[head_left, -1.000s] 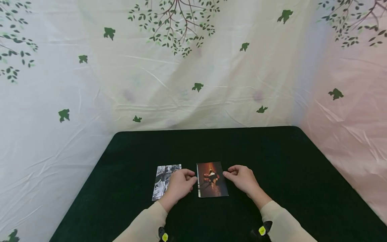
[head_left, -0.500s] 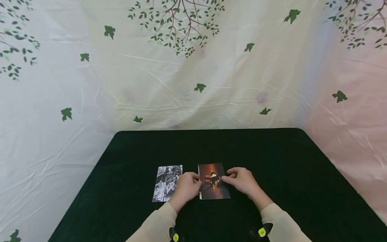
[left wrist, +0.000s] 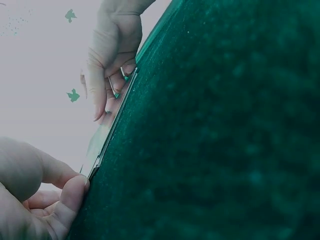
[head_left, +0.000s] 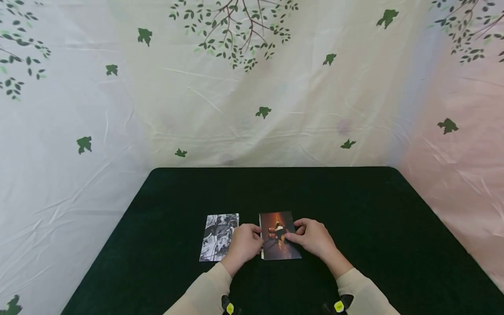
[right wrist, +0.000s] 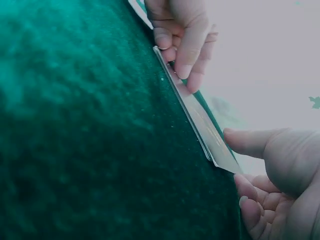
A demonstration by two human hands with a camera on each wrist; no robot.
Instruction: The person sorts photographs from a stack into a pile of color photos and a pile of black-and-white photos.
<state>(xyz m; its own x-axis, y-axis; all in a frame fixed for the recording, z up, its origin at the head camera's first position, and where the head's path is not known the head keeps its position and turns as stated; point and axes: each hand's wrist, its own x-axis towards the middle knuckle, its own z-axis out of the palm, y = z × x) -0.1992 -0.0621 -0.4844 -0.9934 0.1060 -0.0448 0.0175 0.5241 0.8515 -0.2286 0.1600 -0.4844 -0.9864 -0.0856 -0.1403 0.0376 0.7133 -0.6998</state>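
An orange-and-dark photo card (head_left: 277,249) lies flat on the dark green table (head_left: 354,205), near its front edge. My left hand (head_left: 253,236) has curled fingers at the card's left edge, and in the left wrist view its thumb (left wrist: 75,187) meets the card's corner (left wrist: 100,150). On the opposite edge, my right hand (head_left: 294,234) grips with its fingertips over the picture. The right wrist view shows the card's edge (right wrist: 200,117) between that hand's thumb (right wrist: 250,142) and its curled fingers. A black-and-white photo card (head_left: 218,236) lies just left of my left hand, untouched.
A crumpled white sheet (head_left: 252,109) printed with green leaves and branches hangs behind the table and along both sides. The table's dark cloth stretches back to that sheet and out to the right.
Both hands have closed in on the orange card. The right fingertips slid from beside it onto its right part, and the left hand moved up against its left edge.
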